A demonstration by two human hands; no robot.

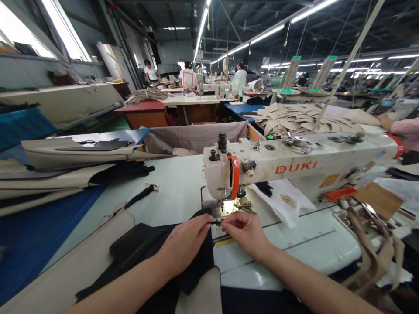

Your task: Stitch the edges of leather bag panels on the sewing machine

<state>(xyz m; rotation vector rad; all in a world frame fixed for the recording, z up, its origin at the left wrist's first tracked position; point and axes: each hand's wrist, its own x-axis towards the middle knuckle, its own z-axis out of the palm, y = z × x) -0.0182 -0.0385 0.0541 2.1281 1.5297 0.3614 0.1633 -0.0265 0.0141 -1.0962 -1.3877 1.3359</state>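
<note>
My left hand (185,246) and my right hand (247,233) meet just in front of the needle of a white DUKI sewing machine (294,168). Both pinch a narrow black strap (216,222) between thumb and fingertips. The left hand rests on a black and beige fabric piece (144,253) that lies on the sewing table (176,183) and runs toward me. The needle area (225,203) is lit, directly behind the fingers.
Stacked beige and black panels (72,168) lie at the left, and a black strap with a buckle (140,196) lies on the table. Beige straps (369,244) hang at the right. A heap of cut beige pieces (301,117) sits behind the machine. Other workers (188,78) sit far back.
</note>
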